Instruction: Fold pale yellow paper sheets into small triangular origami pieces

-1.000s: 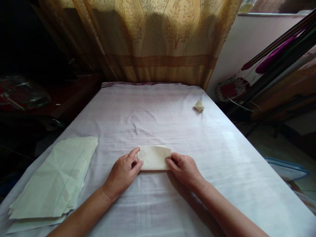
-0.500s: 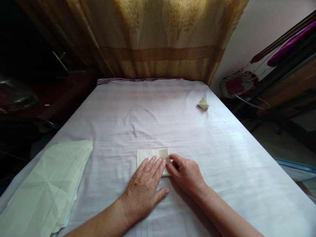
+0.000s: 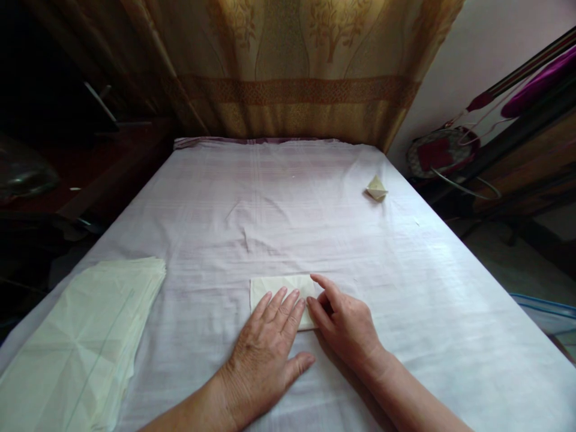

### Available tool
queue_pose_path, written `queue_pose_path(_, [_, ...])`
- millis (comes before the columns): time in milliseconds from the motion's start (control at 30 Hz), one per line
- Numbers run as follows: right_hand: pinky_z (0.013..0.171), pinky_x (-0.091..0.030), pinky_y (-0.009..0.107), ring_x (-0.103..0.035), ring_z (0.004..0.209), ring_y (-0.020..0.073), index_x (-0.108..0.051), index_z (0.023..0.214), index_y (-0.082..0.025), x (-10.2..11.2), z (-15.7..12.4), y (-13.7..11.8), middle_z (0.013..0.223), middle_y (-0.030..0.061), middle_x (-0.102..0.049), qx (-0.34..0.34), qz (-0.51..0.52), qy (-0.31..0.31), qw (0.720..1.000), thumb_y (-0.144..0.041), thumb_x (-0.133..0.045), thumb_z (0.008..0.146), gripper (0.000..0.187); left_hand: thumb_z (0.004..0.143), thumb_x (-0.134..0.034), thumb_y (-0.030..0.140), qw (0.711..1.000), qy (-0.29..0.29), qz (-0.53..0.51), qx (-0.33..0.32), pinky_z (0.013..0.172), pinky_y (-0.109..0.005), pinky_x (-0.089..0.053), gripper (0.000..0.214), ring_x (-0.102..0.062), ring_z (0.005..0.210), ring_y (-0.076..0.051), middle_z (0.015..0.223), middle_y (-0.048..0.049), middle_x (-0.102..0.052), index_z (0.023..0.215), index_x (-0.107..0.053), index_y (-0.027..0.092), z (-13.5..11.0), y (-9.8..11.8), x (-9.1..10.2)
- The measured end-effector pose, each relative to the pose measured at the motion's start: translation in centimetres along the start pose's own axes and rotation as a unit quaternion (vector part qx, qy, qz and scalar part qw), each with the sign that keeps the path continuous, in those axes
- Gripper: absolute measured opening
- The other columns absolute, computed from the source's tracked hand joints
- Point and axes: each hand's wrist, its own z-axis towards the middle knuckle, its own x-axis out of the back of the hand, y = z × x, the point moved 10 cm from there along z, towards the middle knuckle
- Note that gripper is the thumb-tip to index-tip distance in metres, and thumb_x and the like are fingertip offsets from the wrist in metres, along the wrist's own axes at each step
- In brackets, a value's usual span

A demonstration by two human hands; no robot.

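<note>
A pale cream sheet of paper (image 3: 279, 282), folded into a small rectangle, lies on the cloth in front of me. My left hand (image 3: 270, 336) rests flat on it with fingers spread, covering much of its lower left, its thumb on the cloth. At the paper's right end is my right hand (image 3: 344, 318), thumb and index finger on the edge, the other fingers curled under. The index tip points to the upper right corner. My right hand hides the paper's right edge in part.
A stack of large creased pale sheets (image 3: 85, 342) lies at the left. A small folded paper piece (image 3: 377, 188) sits far right on the white cloth (image 3: 216, 228). Behind hangs a gold curtain (image 3: 288, 90); a bag (image 3: 438, 153) is beyond the right edge.
The paper's right part now looks flatter and reaches slightly farther right. My right index finger has stretched out away from the thumb. My left hand stays on the paper; the view has shifted slightly.
</note>
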Motion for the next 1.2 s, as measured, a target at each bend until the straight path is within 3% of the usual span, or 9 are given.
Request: queue_pose_path(1200, [0.057,-0.044,0.026,-0.064,0.056,0.0148,-0.061,0.12,-0.016,0.0,0.08,-0.18,0.064,-0.002,-0.068,0.012,-0.022,0.008,1.0,-0.028,-0.051,0.092,0.032,0.096,-0.04,0.06,0.999,-0.003,0.034,-0.004,0.118,-0.04,-0.026,0.067,-0.039,0.142,-0.024,0.152,-0.0058,-0.046,0.147,-0.042,0.017,0.25,0.05,0.29])
